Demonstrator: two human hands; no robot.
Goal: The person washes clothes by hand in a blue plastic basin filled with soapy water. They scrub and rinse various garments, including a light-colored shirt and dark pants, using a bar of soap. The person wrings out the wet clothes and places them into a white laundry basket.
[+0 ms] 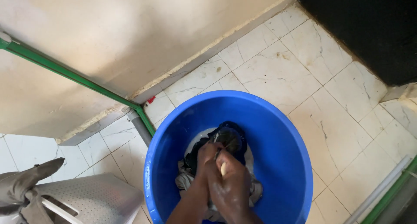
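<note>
Lower centre: left hand and right hand pressed together, clutching dark wet cloth low inside blue bucket, keeping water contained above tiled floor.

This looks like a home washing corner, indoors or in a small yard. The floor is laid with worn, marbled white tiles running up to a plain cream wall. A blue plastic bucket with wet clothes stands on the floor, a green pipe slants along the wall, and a grey perforated plastic chair sits at the lower left corner.
</note>
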